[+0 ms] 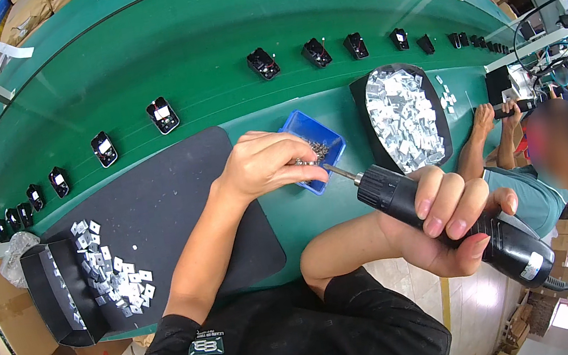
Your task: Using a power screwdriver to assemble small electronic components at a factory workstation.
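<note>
My right hand [446, 227] is wrapped round a black electric screwdriver [392, 190], its cord trailing off to the right. The metal bit [342, 172] points left, its tip close to the fingertips of my left hand [267, 163]. That left hand is closed in a pinch over a blue bin [335, 142], with small metal screws [306, 162] showing at the fingertips. More loose screws [320, 148] lie inside the bin, partly hidden by the fingers.
A black tray [444, 126] heaped with small metal plates stands right of the bin. More plates [123, 279] lie on a black mat [176, 193] beside a black box [40, 287]. Black housings [162, 115] line the green conveyor. A co-worker [532, 192] works at right.
</note>
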`<action>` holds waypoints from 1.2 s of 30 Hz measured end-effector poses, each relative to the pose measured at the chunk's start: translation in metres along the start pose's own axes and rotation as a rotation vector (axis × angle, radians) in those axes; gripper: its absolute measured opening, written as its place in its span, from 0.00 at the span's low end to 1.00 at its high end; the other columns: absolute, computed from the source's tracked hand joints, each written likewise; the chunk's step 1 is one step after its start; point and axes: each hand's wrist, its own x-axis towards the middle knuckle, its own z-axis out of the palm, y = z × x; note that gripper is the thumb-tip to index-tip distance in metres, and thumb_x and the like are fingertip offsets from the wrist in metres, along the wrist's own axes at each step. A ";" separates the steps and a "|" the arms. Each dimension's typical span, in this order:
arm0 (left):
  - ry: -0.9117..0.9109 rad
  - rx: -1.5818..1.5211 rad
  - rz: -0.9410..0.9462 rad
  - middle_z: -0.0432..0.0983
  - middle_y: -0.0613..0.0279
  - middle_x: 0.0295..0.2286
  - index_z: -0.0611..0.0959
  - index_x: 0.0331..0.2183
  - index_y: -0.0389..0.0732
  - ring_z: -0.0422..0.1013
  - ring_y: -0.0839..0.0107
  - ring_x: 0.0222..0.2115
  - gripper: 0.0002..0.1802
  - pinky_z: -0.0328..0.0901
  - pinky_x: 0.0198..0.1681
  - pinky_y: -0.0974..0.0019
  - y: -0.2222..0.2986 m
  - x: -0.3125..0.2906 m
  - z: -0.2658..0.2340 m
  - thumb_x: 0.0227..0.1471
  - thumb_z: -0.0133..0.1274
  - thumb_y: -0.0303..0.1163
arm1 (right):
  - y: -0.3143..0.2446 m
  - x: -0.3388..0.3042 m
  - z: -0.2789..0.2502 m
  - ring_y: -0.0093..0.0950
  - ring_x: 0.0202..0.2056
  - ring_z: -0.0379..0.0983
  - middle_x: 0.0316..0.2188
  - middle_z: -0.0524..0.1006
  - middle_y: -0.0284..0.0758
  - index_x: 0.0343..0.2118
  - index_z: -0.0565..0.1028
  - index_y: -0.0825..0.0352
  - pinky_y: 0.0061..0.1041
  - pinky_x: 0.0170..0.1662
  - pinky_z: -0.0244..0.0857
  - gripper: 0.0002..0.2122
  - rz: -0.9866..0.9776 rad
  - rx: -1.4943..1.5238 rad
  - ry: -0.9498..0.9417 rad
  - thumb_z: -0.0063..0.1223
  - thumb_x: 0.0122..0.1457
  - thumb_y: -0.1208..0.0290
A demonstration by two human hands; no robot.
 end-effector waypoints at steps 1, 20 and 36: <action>-0.005 0.024 0.014 0.77 0.66 0.19 0.79 0.20 0.41 0.74 0.73 0.18 0.15 0.65 0.19 0.74 0.002 0.000 -0.004 0.32 0.68 0.38 | 0.001 0.000 0.000 0.20 0.20 0.64 0.22 0.66 0.29 0.50 0.61 0.64 0.22 0.26 0.59 0.20 0.039 0.009 -0.028 0.48 0.55 0.67; -0.005 0.176 0.181 0.78 0.60 0.23 0.80 0.23 0.37 0.74 0.71 0.19 0.15 0.67 0.20 0.74 0.032 0.015 -0.019 0.31 0.68 0.33 | 0.006 0.001 0.002 0.24 0.19 0.68 0.22 0.70 0.32 0.50 0.57 0.60 0.23 0.23 0.65 0.22 0.102 0.079 -0.063 0.53 0.54 0.70; -0.040 0.205 0.028 0.79 0.61 0.23 0.82 0.24 0.39 0.77 0.71 0.23 0.13 0.69 0.23 0.74 0.036 0.015 -0.011 0.33 0.67 0.31 | 0.004 0.001 -0.007 0.25 0.17 0.67 0.22 0.68 0.34 0.51 0.56 0.63 0.26 0.22 0.63 0.23 0.063 -0.002 -0.003 0.51 0.54 0.71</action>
